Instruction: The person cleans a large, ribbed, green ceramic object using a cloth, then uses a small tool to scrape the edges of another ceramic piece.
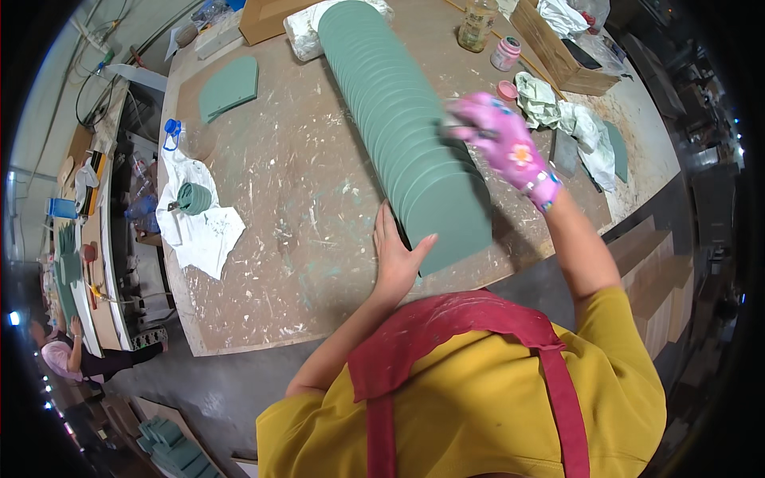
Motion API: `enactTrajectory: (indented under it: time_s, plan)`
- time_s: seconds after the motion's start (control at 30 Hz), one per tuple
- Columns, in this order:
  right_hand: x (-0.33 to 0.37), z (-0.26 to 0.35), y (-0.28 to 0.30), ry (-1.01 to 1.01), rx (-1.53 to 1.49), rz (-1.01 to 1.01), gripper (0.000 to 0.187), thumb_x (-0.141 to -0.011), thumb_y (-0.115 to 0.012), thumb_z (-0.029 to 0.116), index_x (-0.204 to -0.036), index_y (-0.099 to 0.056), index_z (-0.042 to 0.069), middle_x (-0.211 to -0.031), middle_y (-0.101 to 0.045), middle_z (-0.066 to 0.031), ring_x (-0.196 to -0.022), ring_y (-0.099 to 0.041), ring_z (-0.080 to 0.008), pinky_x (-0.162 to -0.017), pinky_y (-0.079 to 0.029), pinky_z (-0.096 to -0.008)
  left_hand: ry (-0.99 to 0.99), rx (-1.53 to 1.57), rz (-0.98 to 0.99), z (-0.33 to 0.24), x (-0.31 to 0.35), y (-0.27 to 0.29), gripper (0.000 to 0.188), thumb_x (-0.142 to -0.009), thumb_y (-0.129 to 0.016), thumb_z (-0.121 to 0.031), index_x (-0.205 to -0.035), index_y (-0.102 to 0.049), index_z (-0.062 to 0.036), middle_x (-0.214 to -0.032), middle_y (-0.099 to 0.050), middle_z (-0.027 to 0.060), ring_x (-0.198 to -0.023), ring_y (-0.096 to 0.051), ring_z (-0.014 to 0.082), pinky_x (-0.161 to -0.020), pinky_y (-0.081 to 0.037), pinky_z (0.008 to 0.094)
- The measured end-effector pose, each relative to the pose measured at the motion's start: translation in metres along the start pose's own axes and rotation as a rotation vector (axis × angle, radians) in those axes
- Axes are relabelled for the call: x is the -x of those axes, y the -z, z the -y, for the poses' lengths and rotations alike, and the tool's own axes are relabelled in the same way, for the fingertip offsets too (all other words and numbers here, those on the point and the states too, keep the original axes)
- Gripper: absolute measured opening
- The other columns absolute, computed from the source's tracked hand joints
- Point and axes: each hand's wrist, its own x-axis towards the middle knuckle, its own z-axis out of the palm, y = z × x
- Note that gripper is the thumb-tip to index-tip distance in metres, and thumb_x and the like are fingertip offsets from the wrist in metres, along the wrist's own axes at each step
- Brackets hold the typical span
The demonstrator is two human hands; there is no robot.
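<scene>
A long row of overlapping grey-green panels [446, 211] with rounded ends runs from near me toward the far edge of the table. My bare left hand [398, 253] rests against the left edge of the nearest panel, fingers along its side and thumb on its face. My right hand [502, 143], in a pink flowered glove, is over the row's right side, smeared by motion. Its fingers look curled together; a dark patch shows by the fingertips, and what they hold is hidden. White wrapped padding [304, 36] lies under the row's far end.
On the scuffed table [303, 199] a single green panel [231, 86] lies far left, near a white cloth [195, 231] with a green roll [194, 197]. To the right are a glass jar [476, 28], a pink jar [506, 53], rags [586, 131], a grey block [564, 153] and a wooden box [558, 60]. Another person [68, 354] is far left.
</scene>
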Motion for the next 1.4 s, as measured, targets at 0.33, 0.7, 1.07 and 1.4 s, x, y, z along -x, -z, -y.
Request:
enactTrajectory:
  time_s: [0.33, 0.7, 1.07, 1.4]
  plan:
    - [-0.098, 0.042, -0.077, 0.265, 0.355, 0.726, 0.016, -0.077, -0.063, 0.011, -0.092, -0.061, 0.007, -0.085, -0.061, -0.0066, -0.07, -0.061, -0.0247, -0.064, -0.05, -0.0349, -0.044, 0.02, -0.03, 0.01, -0.001, -0.005, 0.098, -0.073, -0.078, -0.027, -0.145, -0.019, 0.0036, -0.146, -0.027, 0.0251, -0.133, -0.028, 0.0407, -0.111, -0.023, 0.0466]
    - [0.007, -0.054, -0.023, -0.211, 0.067, -0.273, 0.035, -0.087, -0.058, 0.024, -0.113, -0.063, 0.002, -0.109, -0.062, -0.0193, -0.101, -0.059, -0.0357, -0.09, -0.046, -0.0397, 0.018, -0.002, -0.006, -0.006, -0.002, -0.003, 0.096, -0.073, -0.078, -0.024, -0.144, -0.02, 0.0063, -0.146, -0.027, 0.0267, -0.136, -0.027, 0.0397, -0.112, -0.023, 0.0445]
    - [0.041, -0.059, -0.029, -0.791, -0.899, -0.551, 0.031, -0.093, -0.059, 0.016, -0.12, -0.056, 0.001, -0.104, -0.063, -0.0061, -0.094, -0.06, -0.0149, -0.083, -0.049, -0.0297, -0.034, -0.069, -0.032, -0.026, -0.007, 0.01, 0.098, -0.073, -0.079, -0.023, -0.144, -0.019, 0.0082, -0.146, -0.024, 0.0295, -0.138, -0.023, 0.0418, -0.113, -0.022, 0.0443]
    - [-0.017, -0.019, -0.017, -0.161, -0.168, -0.245, 0.027, -0.086, -0.062, 0.011, -0.113, -0.06, 0.004, -0.101, -0.063, -0.0099, -0.092, -0.062, -0.0263, -0.084, -0.05, -0.0338, -0.067, 0.223, -0.027, -0.011, -0.023, 0.003, 0.112, -0.07, -0.08, -0.022, -0.147, -0.003, 0.0071, -0.147, -0.024, 0.0303, -0.135, -0.03, 0.0398, -0.112, -0.024, 0.0442]
